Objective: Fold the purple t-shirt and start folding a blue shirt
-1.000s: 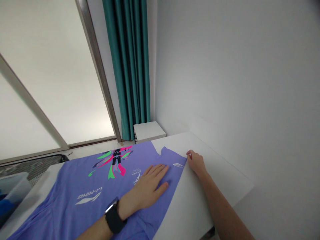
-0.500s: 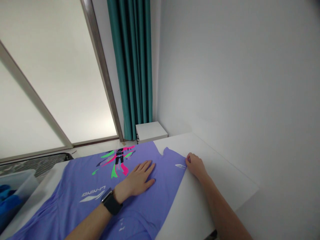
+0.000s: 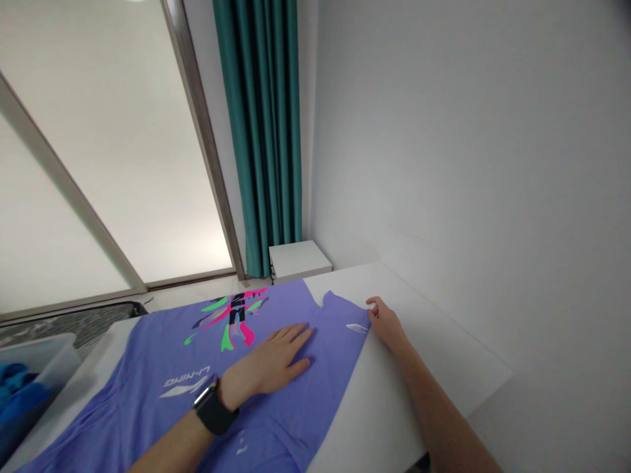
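- From my head view, the purple Li-Ning T-shirt point(image 3: 167, 348) lies spread on the white table point(image 3: 448, 335), printed side up.
- My left hand point(image 3: 271, 362), with a smartwatch point(image 3: 215, 408) on its wrist, rests palm down on the shirt; its fingers are extended, slightly apart, and I see nothing gripped.
- My right hand point(image 3: 387, 325) is at the shirt's right-hand corner, thumb and index finger narrowly spaced; I can't tell whether they pinch the fabric.
- Done, as I judge it: the cloth around the pink-and-green print point(image 3: 236, 313) lies nearly flat, and the edge running down from the right hand looks straight.
- Left, by my reading: ridges below the left hand and creases down the shirt's left side. The underside is hidden from me.
- Far left, a translucent plastic bin point(image 3: 62, 345) beside the table holds blue items, probably cloth point(image 3: 24, 402).
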The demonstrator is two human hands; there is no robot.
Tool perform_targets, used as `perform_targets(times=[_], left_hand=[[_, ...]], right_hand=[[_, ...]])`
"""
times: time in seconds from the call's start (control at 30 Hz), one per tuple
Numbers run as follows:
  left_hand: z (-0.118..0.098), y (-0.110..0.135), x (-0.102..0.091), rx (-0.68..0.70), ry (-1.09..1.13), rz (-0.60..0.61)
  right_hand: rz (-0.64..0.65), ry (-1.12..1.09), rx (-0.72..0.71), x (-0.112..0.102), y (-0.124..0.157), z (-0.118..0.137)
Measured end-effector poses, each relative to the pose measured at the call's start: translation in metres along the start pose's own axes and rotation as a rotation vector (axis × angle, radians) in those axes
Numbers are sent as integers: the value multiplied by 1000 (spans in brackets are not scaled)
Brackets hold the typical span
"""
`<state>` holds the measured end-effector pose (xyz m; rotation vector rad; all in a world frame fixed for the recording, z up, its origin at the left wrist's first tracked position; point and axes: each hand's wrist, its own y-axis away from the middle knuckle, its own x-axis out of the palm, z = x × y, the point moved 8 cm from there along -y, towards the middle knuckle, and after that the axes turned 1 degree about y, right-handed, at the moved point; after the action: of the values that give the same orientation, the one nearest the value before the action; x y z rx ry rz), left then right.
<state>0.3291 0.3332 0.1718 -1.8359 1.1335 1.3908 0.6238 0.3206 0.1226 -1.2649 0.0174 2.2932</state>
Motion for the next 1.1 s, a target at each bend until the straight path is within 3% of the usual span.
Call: perform_targets(times=[0.23,0.33,0.47,0.57,0.7,0.83,0.97,1.1], left_hand=[[-13,6,33,25,-61,-79],[-13,9,39,37,-29,-112],[-2,8,22,-2,108,-229],[21,10,2,-106,268,-368],[57,16,-9,-282,361,-504],[81,18,2,-407,459,-525],[88,18,8,-410,560,-567],[87,19,8,-390,572,-592]], right_hand=[[1,-42,-15,-1,0,-1],[6,-92,-9,-3,-1,1],[34,-176,-4,-5,-5,7],[60,-230,-14,-7,-10,20],[106,-273,-75,-6,-18,57],[166,-276,-171,9,-27,117],[226,-251,-259,38,-37,178],[280,-219,-306,73,-40,216]])
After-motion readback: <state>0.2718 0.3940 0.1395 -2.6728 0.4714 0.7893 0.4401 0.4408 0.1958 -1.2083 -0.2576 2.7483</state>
